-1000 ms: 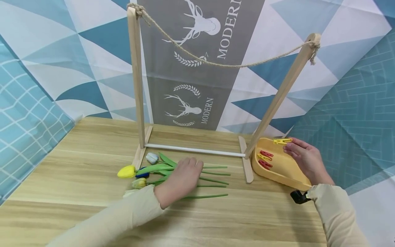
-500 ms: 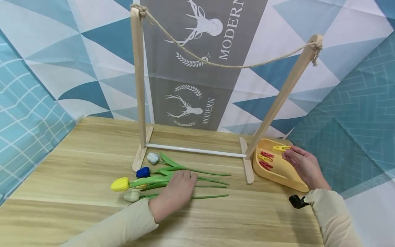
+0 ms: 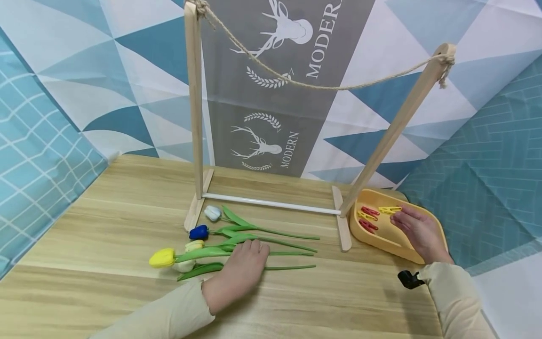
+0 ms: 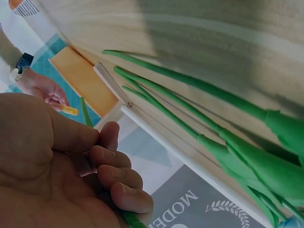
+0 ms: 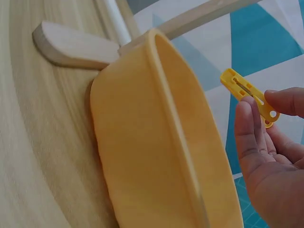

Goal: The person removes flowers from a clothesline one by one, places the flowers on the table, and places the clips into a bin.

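In the head view my left hand (image 3: 239,270) grips the stem of a bright yellow artificial tulip (image 3: 162,258), whose head points left. The left wrist view shows a thumb and curled fingers around that green stem. Beside it lie a white tulip (image 3: 212,213), a blue tulip (image 3: 199,232), a pale yellow tulip (image 3: 195,246) and a cream tulip (image 3: 184,266), partly hidden. On the right, my right hand (image 3: 421,230) pinches a yellow clothespin (image 5: 249,92) over the orange tray (image 3: 389,249). Several red and yellow clothespins (image 3: 368,226) lie in the tray.
Behind the tulips stands a wooden frame with a left post (image 3: 195,103), a right post (image 3: 398,127) and a white bottom rod (image 3: 271,203). A slack rope (image 3: 315,86) hangs between the post tops. A patterned cloth backdrop (image 3: 165,84) rises behind the table (image 3: 127,226).
My left hand has drawn the yellow tulip toward the front and left, apart from the white and blue ones. My right hand has lowered the yellow clothespin slightly over the tray.
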`<state>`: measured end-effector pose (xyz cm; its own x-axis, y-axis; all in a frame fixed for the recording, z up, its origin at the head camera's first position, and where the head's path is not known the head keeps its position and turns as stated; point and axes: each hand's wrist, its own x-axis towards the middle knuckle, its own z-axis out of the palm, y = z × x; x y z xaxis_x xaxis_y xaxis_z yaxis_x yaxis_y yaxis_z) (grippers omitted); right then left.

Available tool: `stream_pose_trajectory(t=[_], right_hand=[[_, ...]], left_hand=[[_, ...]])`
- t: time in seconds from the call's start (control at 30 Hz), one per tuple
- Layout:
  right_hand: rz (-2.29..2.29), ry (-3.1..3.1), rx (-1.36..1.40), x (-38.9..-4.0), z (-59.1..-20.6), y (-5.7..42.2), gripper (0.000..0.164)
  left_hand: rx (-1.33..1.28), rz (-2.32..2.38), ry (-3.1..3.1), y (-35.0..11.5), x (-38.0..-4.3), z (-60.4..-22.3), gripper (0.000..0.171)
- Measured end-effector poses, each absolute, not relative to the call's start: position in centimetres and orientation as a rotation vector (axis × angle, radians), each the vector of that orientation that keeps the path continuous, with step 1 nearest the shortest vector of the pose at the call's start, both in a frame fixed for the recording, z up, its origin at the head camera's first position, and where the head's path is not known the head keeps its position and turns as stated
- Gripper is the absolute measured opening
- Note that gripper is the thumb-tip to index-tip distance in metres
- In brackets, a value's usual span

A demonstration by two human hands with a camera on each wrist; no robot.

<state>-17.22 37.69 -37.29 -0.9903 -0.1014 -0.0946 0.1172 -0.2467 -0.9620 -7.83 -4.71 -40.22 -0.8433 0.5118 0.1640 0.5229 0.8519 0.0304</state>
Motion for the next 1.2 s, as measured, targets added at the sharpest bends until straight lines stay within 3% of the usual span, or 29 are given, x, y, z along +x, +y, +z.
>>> stream_pose_trajectory(t=[0.13,0.23,0.37,0.5,1.2], right_hand=[[-2.305,1.935,0.102,-17.3,-37.6,38.1,0.016],[-2.247,2.007,0.164,-17.4,-37.9,38.4,0.027],[-2.170,2.075,0.222,-17.4,-38.2,38.8,0.061],[-2.119,2.098,0.295,-17.4,-38.3,38.9,0.080],[-1.963,2.220,0.366,-17.8,-39.3,38.7,0.074]], left_hand=[[-0.806,-0.101,-2.901,-4.8,-7.4,-40.4,0.024],[-0.805,-0.078,-2.903,-4.9,-7.2,-40.6,0.024],[-0.796,-0.059,-2.878,-4.9,-6.9,-40.9,0.024],[-0.794,-0.068,-2.902,-4.8,-6.6,-41.2,0.027],[-0.836,-0.226,-3.073,-4.7,-5.5,-42.2,0.015]])
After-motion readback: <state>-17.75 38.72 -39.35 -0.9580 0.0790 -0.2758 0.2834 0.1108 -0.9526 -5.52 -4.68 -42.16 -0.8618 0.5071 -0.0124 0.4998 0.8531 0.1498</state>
